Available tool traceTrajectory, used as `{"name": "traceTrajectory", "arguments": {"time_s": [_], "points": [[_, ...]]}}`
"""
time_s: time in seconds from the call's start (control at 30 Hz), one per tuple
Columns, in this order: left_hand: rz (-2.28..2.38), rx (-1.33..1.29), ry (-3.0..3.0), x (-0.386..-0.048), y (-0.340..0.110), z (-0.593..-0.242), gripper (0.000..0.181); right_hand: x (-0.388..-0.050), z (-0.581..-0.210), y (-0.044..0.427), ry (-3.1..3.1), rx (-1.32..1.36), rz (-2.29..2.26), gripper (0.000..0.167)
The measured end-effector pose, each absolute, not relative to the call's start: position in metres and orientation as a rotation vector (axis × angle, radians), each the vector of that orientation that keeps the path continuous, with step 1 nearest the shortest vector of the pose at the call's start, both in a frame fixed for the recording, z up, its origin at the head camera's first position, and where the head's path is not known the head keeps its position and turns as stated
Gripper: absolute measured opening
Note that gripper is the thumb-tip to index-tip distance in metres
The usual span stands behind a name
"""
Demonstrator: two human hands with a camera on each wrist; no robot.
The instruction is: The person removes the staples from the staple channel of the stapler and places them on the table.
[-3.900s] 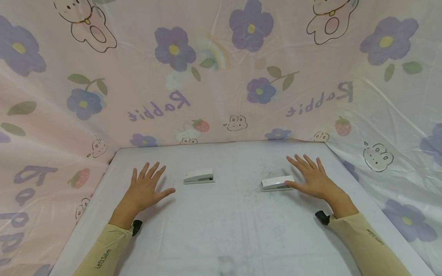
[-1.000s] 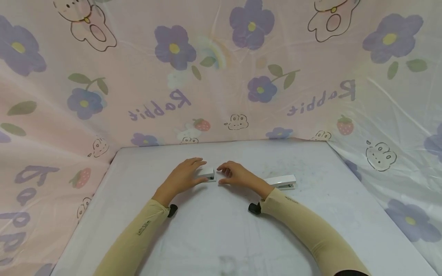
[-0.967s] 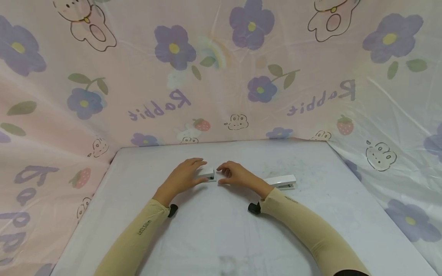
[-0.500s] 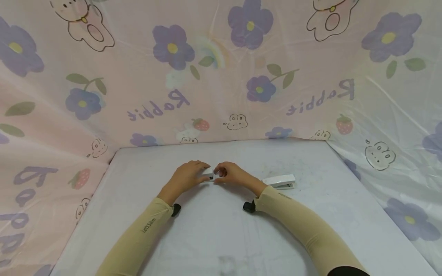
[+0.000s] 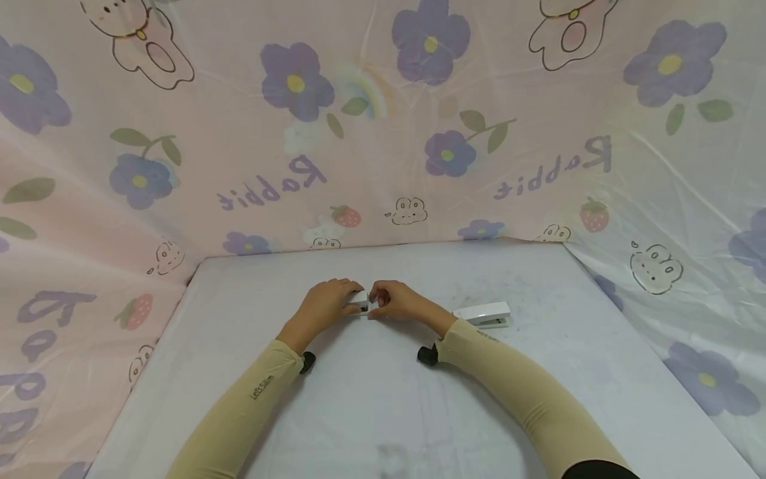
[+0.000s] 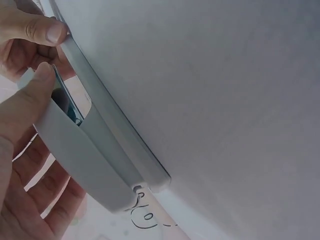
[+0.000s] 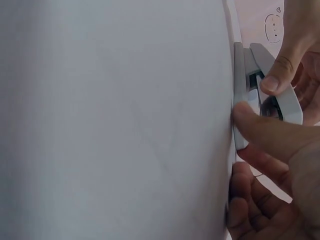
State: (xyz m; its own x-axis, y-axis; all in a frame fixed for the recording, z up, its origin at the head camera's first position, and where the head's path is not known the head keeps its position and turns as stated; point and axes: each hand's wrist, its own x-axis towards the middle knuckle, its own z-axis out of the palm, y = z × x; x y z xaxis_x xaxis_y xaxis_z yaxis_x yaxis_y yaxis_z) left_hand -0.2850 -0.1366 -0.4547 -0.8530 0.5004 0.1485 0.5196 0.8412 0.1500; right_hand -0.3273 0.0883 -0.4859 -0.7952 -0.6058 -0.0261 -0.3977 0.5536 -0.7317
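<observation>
Holding a slim, glossy white plastic stapler with a pale grey base [image 5: 360, 301] between both hands, left of centre toward the back of the white-covered table [image 5: 359, 412], with base down and front end pointing right. With the left hand [image 5: 324, 305], pinching the upper arm near its front, pressing the left thumb [image 6: 35, 95] on the near side and curling the other fingers around the far side. With the right hand [image 5: 402, 301], pinching the front of the base between the right thumb [image 7: 267, 132] and a curled index finger, just beside the left fingertips. Showing a shiny metal strip [image 6: 71, 100] and darker parts in the gap between arm and base.

To the right, just behind the right wrist and partly hidden by it, a second glossy white stapler [image 5: 489, 312], also lying base down and pointing right, with a narrow gap at the front.

On both forearms, beige stretch sleeves [image 5: 230, 426] with small dark lettering; beside each wrist, a small black device [image 5: 427, 355]. Behind and around the table, pale pink and white hanging fabric [image 5: 383, 153], printed with purple flowers, strawberries, rabbits and mirrored lettering.
</observation>
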Motion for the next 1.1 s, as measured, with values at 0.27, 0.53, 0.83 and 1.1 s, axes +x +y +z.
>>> {"name": "traceTrajectory", "arguments": {"time_s": [0.27, 0.53, 0.83, 1.1], "points": [[-0.388, -0.75, -2.987, -0.2853, -0.1302, -0.4536, 0.046, -0.3302, -0.4871, 0.0893, 2.481, -0.859, -1.1, 0.028], [-0.408, -0.703, -2.957, -0.282, -0.1272, -0.4534, 0.044, -0.3331, -0.484, 0.0874, 2.486, -0.866, -1.062, 0.027], [-0.424, -0.713, -2.932, -0.2793, -0.1291, -0.4531, 0.044, -0.3336, -0.4816, 0.0857, 2.465, -0.869, -1.057, 0.027], [-0.453, -0.703, -2.931, -0.2785, -0.1286, -0.4531, 0.043, -0.334, -0.4793, 0.0858, 2.465, -0.857, -1.052, 0.028]]}}
